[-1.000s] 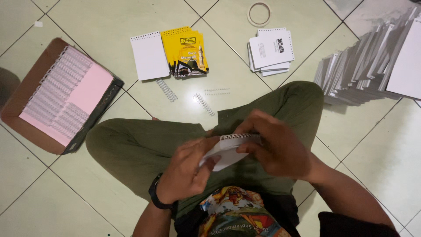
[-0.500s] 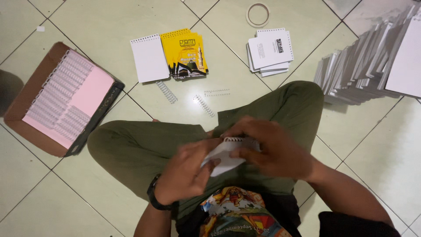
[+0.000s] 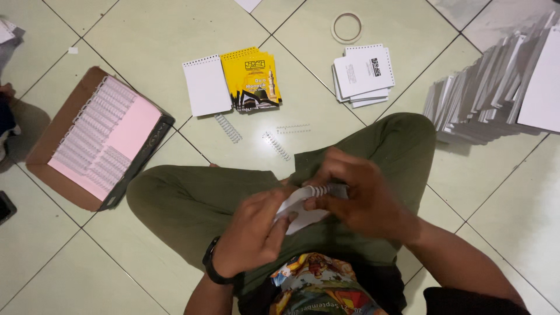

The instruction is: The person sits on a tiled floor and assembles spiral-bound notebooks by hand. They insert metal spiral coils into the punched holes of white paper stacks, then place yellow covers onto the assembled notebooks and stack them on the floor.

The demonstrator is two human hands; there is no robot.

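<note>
Over the lap, near the person, both hands gripped a small white booklet (image 3: 303, 211): the left hand (image 3: 252, 233) clasped its lower left edge, and the right hand (image 3: 360, 195) closed over its top edge, fingers pinching the white spiral coil (image 3: 328, 190) there. Farther off on the tiled floor (image 3: 146, 35) lay two loose coils (image 3: 228, 128), a yellow-covered booklet (image 3: 252, 79), and, at far left, a cardboard box of coils (image 3: 96, 143).

Bare tile lies open at eleven o'clock between the cardboard box (image 3: 41, 153) and the yellow booklets (image 3: 252, 79). At two o'clock, stacked white sheets (image 3: 484, 99) block the way; loose wire coils (image 3: 275, 144) litter twelve.
</note>
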